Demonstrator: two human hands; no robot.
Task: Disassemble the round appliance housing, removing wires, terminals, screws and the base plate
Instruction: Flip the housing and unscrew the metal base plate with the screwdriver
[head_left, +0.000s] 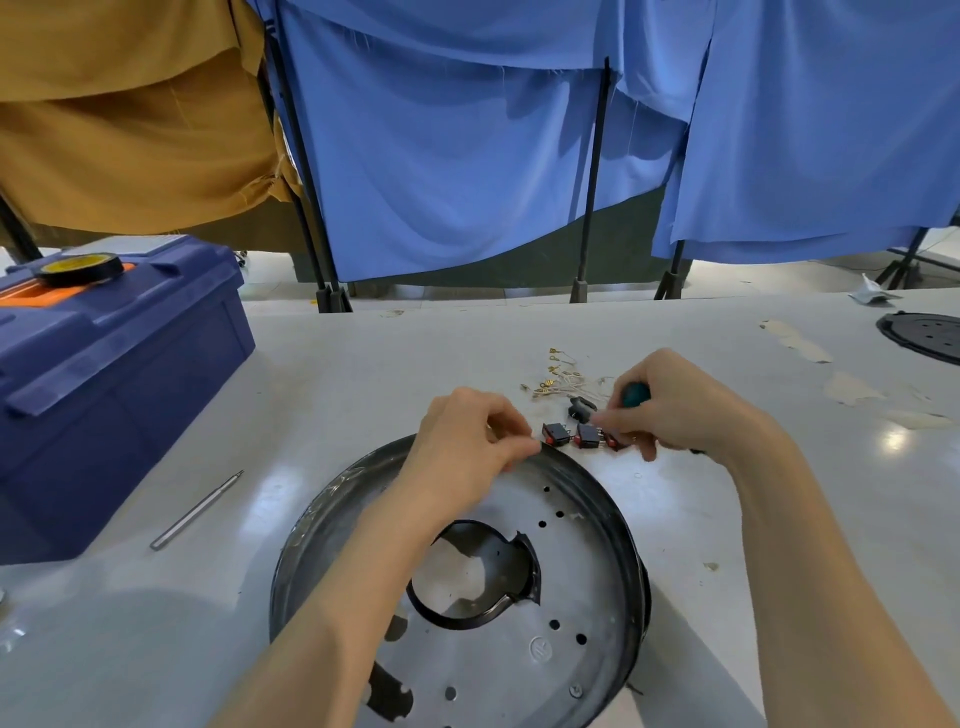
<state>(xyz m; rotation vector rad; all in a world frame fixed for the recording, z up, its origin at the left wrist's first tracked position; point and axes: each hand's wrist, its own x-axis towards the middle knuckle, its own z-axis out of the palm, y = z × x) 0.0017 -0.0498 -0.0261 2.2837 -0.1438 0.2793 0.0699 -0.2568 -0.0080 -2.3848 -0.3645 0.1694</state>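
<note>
The round black housing lies on the white table in front of me, its silver base plate facing up with a large central cut-out and several small holes. One screw shows near the plate's lower right rim. My left hand pinches the housing's far rim. My right hand grips a teal-handled screwdriver just past the rim. Between my hands lie red and black rocker switches. Behind them sits a bundle of pale wires with brass terminals.
A blue toolbox with a roll of black tape on its lid stands at the left. A metal screwdriver shaft lies beside it. Another black round part sits at the far right. Blue and tan cloths hang behind.
</note>
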